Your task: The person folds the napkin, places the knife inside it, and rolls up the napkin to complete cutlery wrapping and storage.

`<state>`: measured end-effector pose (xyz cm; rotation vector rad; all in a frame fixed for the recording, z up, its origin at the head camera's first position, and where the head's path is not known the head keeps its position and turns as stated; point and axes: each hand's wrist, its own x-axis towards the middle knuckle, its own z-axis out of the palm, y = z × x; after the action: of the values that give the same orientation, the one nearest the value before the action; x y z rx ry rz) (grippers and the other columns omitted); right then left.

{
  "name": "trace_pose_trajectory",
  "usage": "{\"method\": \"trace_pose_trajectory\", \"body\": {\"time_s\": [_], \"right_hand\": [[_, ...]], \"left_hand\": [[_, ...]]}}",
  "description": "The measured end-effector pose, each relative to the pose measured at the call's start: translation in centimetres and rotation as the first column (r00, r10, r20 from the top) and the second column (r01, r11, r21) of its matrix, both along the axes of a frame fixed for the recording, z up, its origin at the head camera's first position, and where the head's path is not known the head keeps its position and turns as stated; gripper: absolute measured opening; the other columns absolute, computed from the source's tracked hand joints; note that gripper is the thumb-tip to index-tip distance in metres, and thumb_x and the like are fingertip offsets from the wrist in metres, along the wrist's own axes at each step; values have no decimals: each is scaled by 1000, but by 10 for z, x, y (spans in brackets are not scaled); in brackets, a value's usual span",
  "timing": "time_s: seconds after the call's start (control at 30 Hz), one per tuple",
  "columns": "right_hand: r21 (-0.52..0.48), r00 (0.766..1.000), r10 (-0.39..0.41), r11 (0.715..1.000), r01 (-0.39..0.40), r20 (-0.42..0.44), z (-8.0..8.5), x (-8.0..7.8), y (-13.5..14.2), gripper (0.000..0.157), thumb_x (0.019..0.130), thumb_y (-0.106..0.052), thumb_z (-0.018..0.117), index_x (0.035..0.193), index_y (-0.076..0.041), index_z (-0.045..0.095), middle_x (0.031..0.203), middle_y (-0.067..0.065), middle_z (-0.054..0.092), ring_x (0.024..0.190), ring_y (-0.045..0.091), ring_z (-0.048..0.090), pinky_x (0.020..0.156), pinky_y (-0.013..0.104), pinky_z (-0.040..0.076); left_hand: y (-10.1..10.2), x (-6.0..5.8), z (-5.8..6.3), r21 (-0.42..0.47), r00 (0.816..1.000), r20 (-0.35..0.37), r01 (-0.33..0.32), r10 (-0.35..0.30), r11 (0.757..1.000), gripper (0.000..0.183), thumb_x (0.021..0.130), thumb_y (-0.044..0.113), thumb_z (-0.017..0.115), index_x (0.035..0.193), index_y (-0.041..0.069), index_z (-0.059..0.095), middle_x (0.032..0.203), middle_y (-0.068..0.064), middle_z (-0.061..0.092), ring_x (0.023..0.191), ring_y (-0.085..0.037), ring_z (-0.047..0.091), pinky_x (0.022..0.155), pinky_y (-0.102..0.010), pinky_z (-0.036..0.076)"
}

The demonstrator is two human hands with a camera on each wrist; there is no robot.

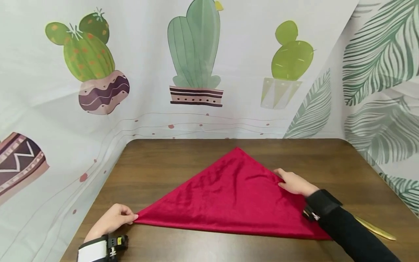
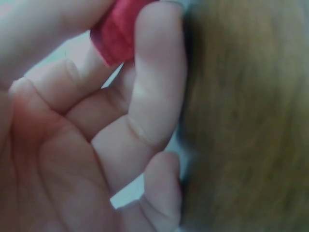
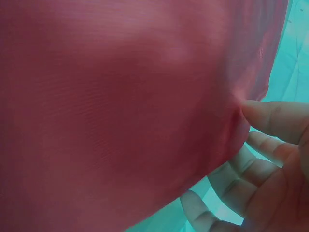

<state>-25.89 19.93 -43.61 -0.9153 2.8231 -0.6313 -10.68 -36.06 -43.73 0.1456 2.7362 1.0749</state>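
Note:
A red velvety cloth point(image 1: 226, 198), folded into a triangle, lies on the wooden table with its peak pointing away and its long folded edge toward me. My left hand point(image 1: 114, 220) pinches its left corner between thumb and fingers. In the left wrist view, a bit of red cloth point(image 2: 118, 34) shows between the fingers of the left hand point(image 2: 130, 111). On the right slanting edge, my right hand point(image 1: 296, 183) grips the cloth. The right wrist view has the thumb of that hand point(image 3: 270, 169) pressing on the cloth point(image 3: 120, 121), with fingers behind its edge.
The brown table point(image 1: 163, 156) has rounded far corners. A gold-coloured, slim flat object point(image 1: 379, 231) lies at the right, partly hidden by my right sleeve point(image 1: 350, 225). A white curtain point(image 1: 144, 72) printed with cacti and leaves hangs behind and beside the table.

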Motion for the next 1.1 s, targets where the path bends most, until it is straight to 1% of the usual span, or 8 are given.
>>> {"method": "trace_pose_trajectory", "body": {"time_s": [0.2, 0.27, 0.37, 0.47, 0.6, 0.73, 0.87, 1.1], "right_hand": [[32, 997, -82, 996, 82, -17, 1, 48, 46, 34, 78, -1, 61, 107, 10, 46, 97, 24, 58, 85, 34, 59, 68, 42, 46], [26, 995, -97, 995, 97, -25, 0, 62, 61, 30, 77, -1, 61, 104, 7, 48, 83, 15, 60, 72, 23, 59, 60, 35, 45], [3, 994, -104, 995, 104, -45, -4, 77, 83, 24, 77, -1, 62, 97, 3, 51, 66, -1, 52, 56, 6, 47, 52, 27, 38], [1, 991, -126, 992, 126, -43, -6, 89, 99, 15, 76, 0, 62, 88, 0, 52, 60, -9, 44, 53, 0, 35, 49, 24, 32], [52, 982, -190, 980, 191, -23, -4, 98, 110, 9, 79, -4, 61, 76, -5, 52, 60, -7, 41, 55, 2, 35, 50, 24, 32], [92, 966, -260, 961, 259, -8, -1, 102, 116, 17, 81, -7, 59, 69, -9, 47, 58, -5, 34, 53, 6, 31, 50, 24, 28], [94, 964, -268, 959, 266, 4, -3, 104, 119, 23, 79, -7, 61, 66, -11, 42, 57, -5, 33, 52, 7, 30, 49, 24, 26], [57, 948, -313, 949, 310, 65, -4, 101, 114, 25, 73, 0, 65, 65, -8, 43, 57, -3, 41, 49, 9, 41, 46, 23, 37]], "left_hand": [[-2, 4, -1, 4, 1000, -2, 4, -4, 1000, 18, 79, 17, 64, 68, 4, 62, 62, 0, 55, 56, -5, 44, 52, -23, 37], [-4, 5, 0, 11, 1000, -7, 5, -5, 1000, 18, 79, 17, 63, 68, 3, 62, 62, 0, 55, 57, -5, 44, 52, -22, 37], [-8, 7, 1, 6, 1000, -11, -3, 3, 1000, 19, 80, 17, 63, 68, 3, 61, 62, -1, 55, 58, -5, 44, 53, -22, 36], [-13, 10, 2, -12, 1000, -5, -11, 11, 1000, 20, 81, 18, 62, 68, 3, 61, 63, -1, 54, 59, -5, 44, 54, -22, 36], [-18, 11, 3, -4, 1000, 20, -9, 9, 1000, 19, 81, 16, 62, 70, 2, 62, 64, -2, 56, 59, -6, 45, 53, -22, 36], [-21, 9, 4, 9, 999, 38, 13, -14, 1000, 18, 82, 15, 61, 71, 0, 62, 64, -2, 57, 58, -6, 45, 53, -23, 37], [-24, 8, 4, -3, 999, 32, 20, -19, 1000, 18, 82, 15, 61, 71, 1, 61, 65, -2, 56, 58, -5, 44, 52, -23, 36], [-23, 12, 5, -46, 1000, 4, -20, 20, 999, 17, 82, 15, 61, 71, 2, 61, 64, -3, 55, 57, -6, 42, 52, -23, 35]]}}
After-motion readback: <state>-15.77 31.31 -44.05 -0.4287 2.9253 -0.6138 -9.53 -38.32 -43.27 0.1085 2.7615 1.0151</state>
